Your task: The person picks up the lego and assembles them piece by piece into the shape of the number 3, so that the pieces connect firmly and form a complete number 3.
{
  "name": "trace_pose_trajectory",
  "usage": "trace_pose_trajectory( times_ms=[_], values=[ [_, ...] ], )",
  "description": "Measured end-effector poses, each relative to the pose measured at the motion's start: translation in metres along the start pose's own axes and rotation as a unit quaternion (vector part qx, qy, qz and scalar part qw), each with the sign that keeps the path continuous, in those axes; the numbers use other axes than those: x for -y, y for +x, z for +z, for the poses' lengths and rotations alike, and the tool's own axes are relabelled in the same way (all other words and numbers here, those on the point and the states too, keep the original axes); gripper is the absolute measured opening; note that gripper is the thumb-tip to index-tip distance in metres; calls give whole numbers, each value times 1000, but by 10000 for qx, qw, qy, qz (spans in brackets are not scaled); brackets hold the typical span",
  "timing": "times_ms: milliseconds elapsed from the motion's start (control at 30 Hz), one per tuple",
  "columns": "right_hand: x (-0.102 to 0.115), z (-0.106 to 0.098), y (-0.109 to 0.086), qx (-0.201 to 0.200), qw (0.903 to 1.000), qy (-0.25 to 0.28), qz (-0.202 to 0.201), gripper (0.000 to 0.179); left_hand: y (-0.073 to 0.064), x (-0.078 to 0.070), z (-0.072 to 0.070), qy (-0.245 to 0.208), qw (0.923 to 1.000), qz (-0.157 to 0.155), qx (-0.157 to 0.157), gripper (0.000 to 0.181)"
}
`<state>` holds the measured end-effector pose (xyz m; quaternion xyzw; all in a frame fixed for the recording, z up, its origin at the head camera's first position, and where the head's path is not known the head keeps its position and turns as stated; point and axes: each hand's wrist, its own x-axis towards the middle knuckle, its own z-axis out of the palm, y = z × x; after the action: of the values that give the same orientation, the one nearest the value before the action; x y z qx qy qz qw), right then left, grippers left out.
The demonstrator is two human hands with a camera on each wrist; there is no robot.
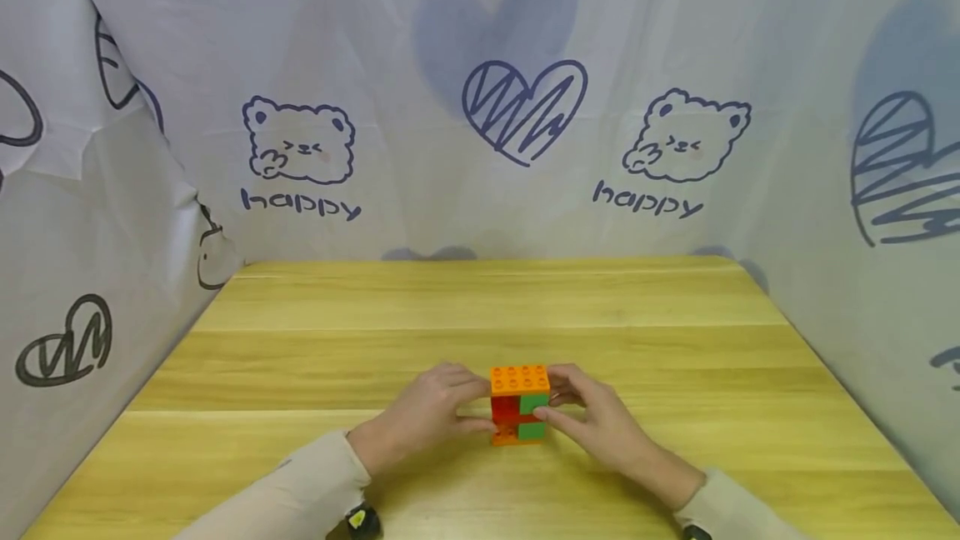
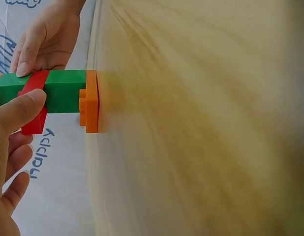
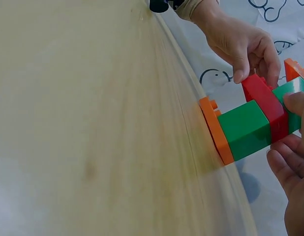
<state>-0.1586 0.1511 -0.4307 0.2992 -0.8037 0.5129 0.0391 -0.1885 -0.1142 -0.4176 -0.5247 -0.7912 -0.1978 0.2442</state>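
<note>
A small stack of toy building blocks (image 1: 533, 404) stands upright on the wooden table between both hands. An orange studded plate (image 1: 520, 377) tops it, and another orange plate (image 3: 217, 132) forms its base. Between them are two green blocks (image 3: 248, 129) on the right side, separated by a red plate (image 3: 266, 105) that juts out to the left. My left hand (image 1: 427, 413) pinches the free end of the red plate, thumb in front. From the right, my right hand (image 1: 600, 423) grips the stack, its thumb on the front near the upper green block and its fingers behind.
The wooden table (image 1: 300, 357) spreads around the stack. White cloth (image 1: 420, 190) with bear and heart drawings hangs behind it and along both sides. A dark wrist device (image 1: 364, 521) sits at the left sleeve.
</note>
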Motion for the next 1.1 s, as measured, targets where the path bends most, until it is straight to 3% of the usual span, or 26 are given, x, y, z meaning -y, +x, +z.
trace_pose_trajectory(
  times_ms=[167, 400, 867, 1100],
  values=[
    [20, -1, 4, -49, 9999, 19, 133, 41, 1, 1, 0, 51, 10000, -35, 24, 38],
    [-2, 3, 5, -126, 9997, 105, 159, 44, 1, 2, 2, 182, 9998, -31, 32, 40],
    [-3, 3, 13, -437, 9989, -34, 183, 47, 3, 5, 0, 241, 9994, -216, 105, 38],
    [-1, -1, 21, -488, 9956, 261, 754, 48, 9, 6, -3, 373, 9985, -337, 198, 37]
  ],
)
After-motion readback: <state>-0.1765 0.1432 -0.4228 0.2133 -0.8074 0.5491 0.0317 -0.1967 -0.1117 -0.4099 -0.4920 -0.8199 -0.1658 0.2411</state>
